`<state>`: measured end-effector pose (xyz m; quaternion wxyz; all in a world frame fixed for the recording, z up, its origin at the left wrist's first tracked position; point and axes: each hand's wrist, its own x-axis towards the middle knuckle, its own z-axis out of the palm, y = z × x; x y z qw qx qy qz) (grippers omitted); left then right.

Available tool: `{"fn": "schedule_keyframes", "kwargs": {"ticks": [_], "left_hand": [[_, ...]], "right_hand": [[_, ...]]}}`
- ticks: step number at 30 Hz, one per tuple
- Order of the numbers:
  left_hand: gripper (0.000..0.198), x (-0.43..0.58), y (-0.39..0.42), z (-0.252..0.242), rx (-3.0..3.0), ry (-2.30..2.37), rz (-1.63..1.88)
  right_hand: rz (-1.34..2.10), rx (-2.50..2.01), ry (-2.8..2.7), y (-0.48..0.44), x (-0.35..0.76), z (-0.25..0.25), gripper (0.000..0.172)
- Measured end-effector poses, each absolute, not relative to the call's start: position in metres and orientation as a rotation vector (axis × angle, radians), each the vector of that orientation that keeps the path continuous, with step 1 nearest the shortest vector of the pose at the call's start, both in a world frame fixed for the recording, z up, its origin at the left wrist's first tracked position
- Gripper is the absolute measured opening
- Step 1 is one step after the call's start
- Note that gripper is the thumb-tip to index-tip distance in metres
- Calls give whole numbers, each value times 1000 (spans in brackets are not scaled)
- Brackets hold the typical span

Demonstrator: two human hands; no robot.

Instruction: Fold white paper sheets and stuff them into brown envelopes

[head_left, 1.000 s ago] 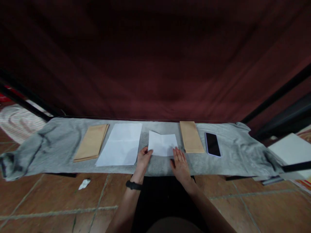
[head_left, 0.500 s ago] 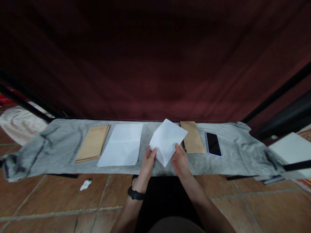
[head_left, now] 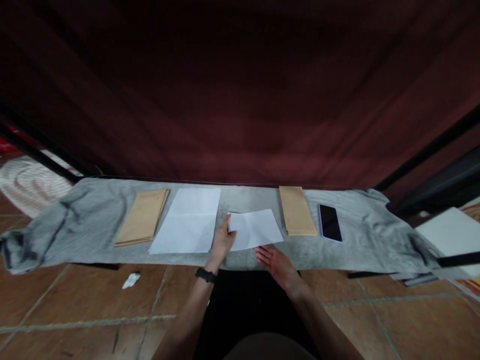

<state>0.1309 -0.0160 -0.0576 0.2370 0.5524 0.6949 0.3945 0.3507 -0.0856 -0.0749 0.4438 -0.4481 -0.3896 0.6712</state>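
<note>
**Light white paper, pinched at its left edge**

The white paper is at the middle of the grey cloth, between a larger white sheet on the left and a single brown envelope on the right. Farther left lies a stack of brown envelopes; beyond the single envelope, on the right, is a phone.

The left hand grips the paper's left edge, thumb on top, the other fingers partly hidden. The right hand is by the near edge with its fingers extended and close together, gripping nothing; whether its fingertips touch the paper cannot be told.

The paper should weigh almost nothing and bend readily, so support matters more than strength. Its smooth face would probably slide under a dry finger, and a hard squeeze could leave a dent or an unwanted crease. Corners look the weakest places, easily bent. The soft cloth would likely give under pressure, making a crisp crease harder to press there.

The best hold seems to be a gentle pinch midway along the left and right edges, thumbs above and fingers flat below. The right edge is free for that.
</note>
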Motion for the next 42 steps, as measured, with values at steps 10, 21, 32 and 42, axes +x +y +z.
{"fn": "schedule_keyframes", "kwargs": {"ticks": [10, 21, 32, 42], "left_hand": [[62, 136, -23, -44, 1920, 2043, 644], [50, 173, -59, -48, 2540, 1756, 362], [61, 174, -77, -64, 2654, 1673, 191], [60, 175, -79, -63, 2605, 1690, 258]], "right_hand": [[1080, -1363, -1487, -79, 350, -60, 38], [348, -1338, -2223, -76, 354, -83, 48], [232, -1294, -2375, -74, 329, -74, 51], [14, -1366, -2430, -78, 347, -82, 52]]}}
